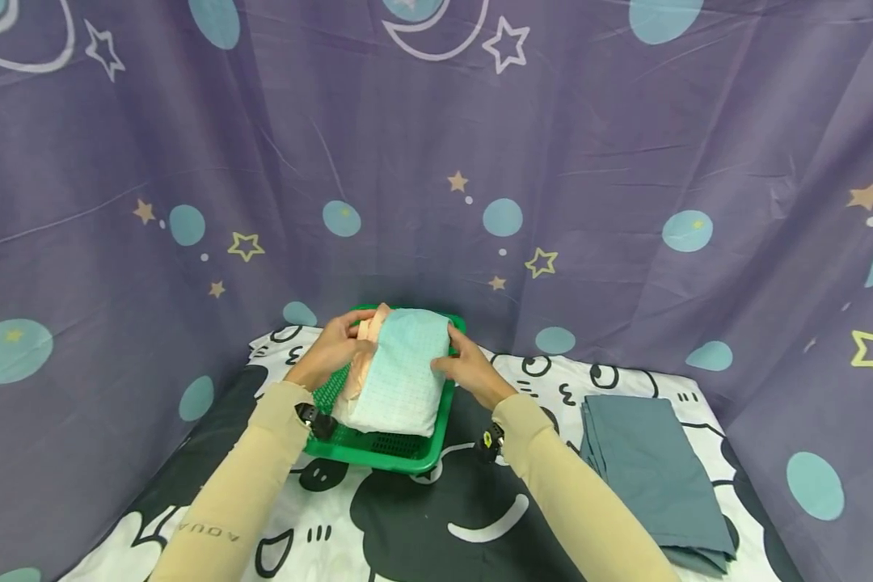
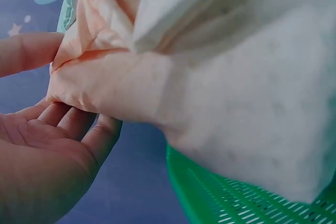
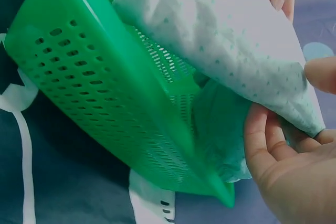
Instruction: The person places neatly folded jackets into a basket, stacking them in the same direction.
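A folded cloth [image 1: 404, 376], mint at the far end, white nearer me and peach along its left side, is held over a green plastic basket [image 1: 400, 461]. My left hand [image 1: 332, 349] grips its left edge, thumb above and fingers underneath. On the opposite edge, my right hand [image 1: 474, 370] pinches the cloth the same way. The left wrist view shows loose peach folds [image 2: 105, 77] between thumb and fingers. In the right wrist view, a teal fabric [image 3: 220, 124] lies lower in the basket, below the pale dotted cloth; part of it is hidden.
A folded grey-blue cloth [image 1: 651, 473] lies to the right on the bed, which has a black-and-white cartoon sheet [image 1: 320, 517]. Behind and at both sides hangs a purple curtain [image 1: 422, 137] with stars and moons, close to the basket's far end.
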Demonstrator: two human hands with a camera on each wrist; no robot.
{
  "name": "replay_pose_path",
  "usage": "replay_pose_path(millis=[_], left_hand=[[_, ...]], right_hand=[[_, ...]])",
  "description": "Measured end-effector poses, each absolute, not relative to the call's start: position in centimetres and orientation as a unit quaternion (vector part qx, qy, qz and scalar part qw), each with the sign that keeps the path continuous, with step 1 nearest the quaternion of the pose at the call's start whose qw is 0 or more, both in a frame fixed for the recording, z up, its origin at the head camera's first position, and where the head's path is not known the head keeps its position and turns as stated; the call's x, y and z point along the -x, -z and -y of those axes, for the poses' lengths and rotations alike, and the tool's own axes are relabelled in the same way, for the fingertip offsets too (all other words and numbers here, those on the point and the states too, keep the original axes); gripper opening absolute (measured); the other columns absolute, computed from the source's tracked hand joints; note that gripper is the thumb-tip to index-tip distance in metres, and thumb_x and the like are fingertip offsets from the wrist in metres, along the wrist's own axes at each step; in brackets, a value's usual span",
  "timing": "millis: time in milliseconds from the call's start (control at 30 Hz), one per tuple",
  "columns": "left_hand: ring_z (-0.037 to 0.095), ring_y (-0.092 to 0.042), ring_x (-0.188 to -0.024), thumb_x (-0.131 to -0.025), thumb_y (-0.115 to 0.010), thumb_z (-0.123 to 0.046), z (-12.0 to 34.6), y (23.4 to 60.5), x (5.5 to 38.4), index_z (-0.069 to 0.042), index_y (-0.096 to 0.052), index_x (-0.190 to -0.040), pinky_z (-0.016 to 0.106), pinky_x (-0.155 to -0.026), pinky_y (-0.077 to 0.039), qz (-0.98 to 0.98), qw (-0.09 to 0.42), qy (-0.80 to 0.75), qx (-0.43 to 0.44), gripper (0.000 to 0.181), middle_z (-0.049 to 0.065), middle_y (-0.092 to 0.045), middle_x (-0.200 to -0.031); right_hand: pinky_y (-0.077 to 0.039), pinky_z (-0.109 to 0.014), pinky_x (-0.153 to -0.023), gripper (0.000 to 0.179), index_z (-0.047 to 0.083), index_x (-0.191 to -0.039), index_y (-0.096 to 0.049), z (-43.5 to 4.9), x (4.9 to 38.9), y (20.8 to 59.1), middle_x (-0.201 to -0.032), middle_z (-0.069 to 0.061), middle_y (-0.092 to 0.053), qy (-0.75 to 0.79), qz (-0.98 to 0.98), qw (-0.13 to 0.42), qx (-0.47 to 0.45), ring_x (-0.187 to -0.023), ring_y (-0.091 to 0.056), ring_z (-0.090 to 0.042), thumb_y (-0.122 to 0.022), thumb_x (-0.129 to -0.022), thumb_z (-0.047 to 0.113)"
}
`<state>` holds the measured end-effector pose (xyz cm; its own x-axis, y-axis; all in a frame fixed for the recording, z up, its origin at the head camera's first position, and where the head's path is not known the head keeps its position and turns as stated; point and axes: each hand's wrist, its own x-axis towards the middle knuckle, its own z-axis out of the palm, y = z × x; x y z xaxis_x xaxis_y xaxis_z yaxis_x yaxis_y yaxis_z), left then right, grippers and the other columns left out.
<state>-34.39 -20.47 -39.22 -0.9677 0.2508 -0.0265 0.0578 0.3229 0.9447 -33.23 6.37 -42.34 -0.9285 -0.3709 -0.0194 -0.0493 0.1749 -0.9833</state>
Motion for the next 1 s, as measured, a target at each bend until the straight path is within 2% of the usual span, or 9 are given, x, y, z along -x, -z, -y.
replay_pose_path(millis=[233,500,533,667,767,833,900,1000], left_hand=[[0.035,-0.059,-0.123,-0.098,-0.061,-0.007,20.6,40.4,35.1,-0.019,-0.035,-0.160,0.037,-0.090,-0.055,-0.817,0.087,-0.565,-0.073,0.068,0.020,-0.055,-0.145],[0.033,-0.058,-0.123,-0.097,-0.062,-0.007,20.3,41.5,36.2,-0.018,-0.037,-0.159,0.037,-0.088,-0.053,-0.817,0.083,-0.568,-0.060,0.067,0.018,-0.055,-0.145],[0.032,-0.058,-0.121,-0.097,-0.062,-0.007,20.3,41.5,36.3,-0.018,-0.038,-0.159,0.035,-0.087,-0.053,-0.818,0.081,-0.566,-0.057,0.067,0.018,-0.055,-0.145],[0.029,-0.057,-0.106,-0.096,-0.063,-0.007,20.3,41.9,36.6,-0.019,-0.037,-0.159,0.031,-0.068,-0.046,-0.822,0.079,-0.563,-0.047,0.069,0.017,-0.051,-0.148],[0.032,-0.056,-0.114,-0.096,-0.062,-0.007,20.1,42.3,36.9,-0.019,-0.036,-0.160,0.035,-0.074,-0.048,-0.818,0.082,-0.567,-0.041,0.070,0.017,-0.048,-0.153],[0.034,-0.054,-0.128,-0.096,-0.062,-0.007,20.0,42.6,37.1,-0.019,-0.036,-0.160,0.039,-0.087,-0.051,-0.815,0.082,-0.572,-0.038,0.070,0.017,-0.047,-0.154],[0.037,-0.049,-0.138,-0.096,-0.062,-0.008,20.0,43.0,37.3,-0.019,-0.036,-0.160,0.044,-0.098,-0.049,-0.815,0.080,-0.573,-0.035,0.069,0.017,-0.045,-0.156],[0.036,-0.046,-0.141,-0.097,-0.062,-0.008,20.1,43.4,37.4,-0.019,-0.037,-0.159,0.041,-0.093,-0.049,-0.816,0.076,-0.572,-0.033,0.067,0.015,-0.038,-0.161]], right_hand=[[-0.046,-0.054,-0.110,0.086,0.019,-0.167,-0.006,-6.0,34.0,43.3,-0.172,-0.012,-0.017,0.641,-0.742,0.152,0.128,-0.156,-0.027,-0.032,-0.061,-0.100,0.014],[-0.043,-0.056,-0.113,0.087,0.017,-0.167,-0.005,-5.8,34.7,43.7,-0.172,-0.016,-0.015,0.637,-0.747,0.155,0.112,-0.156,-0.024,-0.035,-0.061,-0.100,0.014],[-0.043,-0.057,-0.114,0.087,0.017,-0.167,-0.005,-5.8,34.8,43.7,-0.172,-0.016,-0.015,0.635,-0.748,0.154,0.110,-0.157,-0.024,-0.035,-0.061,-0.100,0.015],[-0.041,-0.058,-0.115,0.086,0.018,-0.167,-0.007,-5.5,35.2,43.7,-0.172,-0.016,-0.014,0.636,-0.749,0.153,0.103,-0.157,-0.021,-0.035,-0.061,-0.100,0.016],[-0.040,-0.059,-0.116,0.085,0.017,-0.167,-0.008,-5.4,35.6,43.9,-0.172,-0.015,-0.016,0.636,-0.750,0.153,0.097,-0.158,-0.021,-0.035,-0.062,-0.100,0.015],[-0.040,-0.059,-0.116,0.085,0.017,-0.167,-0.009,-5.3,35.7,44.1,-0.172,-0.014,-0.017,0.636,-0.750,0.154,0.096,-0.157,-0.021,-0.035,-0.062,-0.100,0.015],[-0.039,-0.059,-0.116,0.085,0.016,-0.167,-0.009,-5.3,35.8,44.1,-0.172,-0.014,-0.016,0.633,-0.752,0.158,0.095,-0.158,-0.021,-0.035,-0.062,-0.100,0.015],[-0.039,-0.058,-0.117,0.084,0.015,-0.167,-0.009,-5.2,35.8,44.0,-0.172,-0.014,-0.014,0.626,-0.756,0.166,0.092,-0.158,-0.020,-0.035,-0.061,-0.100,0.016]])
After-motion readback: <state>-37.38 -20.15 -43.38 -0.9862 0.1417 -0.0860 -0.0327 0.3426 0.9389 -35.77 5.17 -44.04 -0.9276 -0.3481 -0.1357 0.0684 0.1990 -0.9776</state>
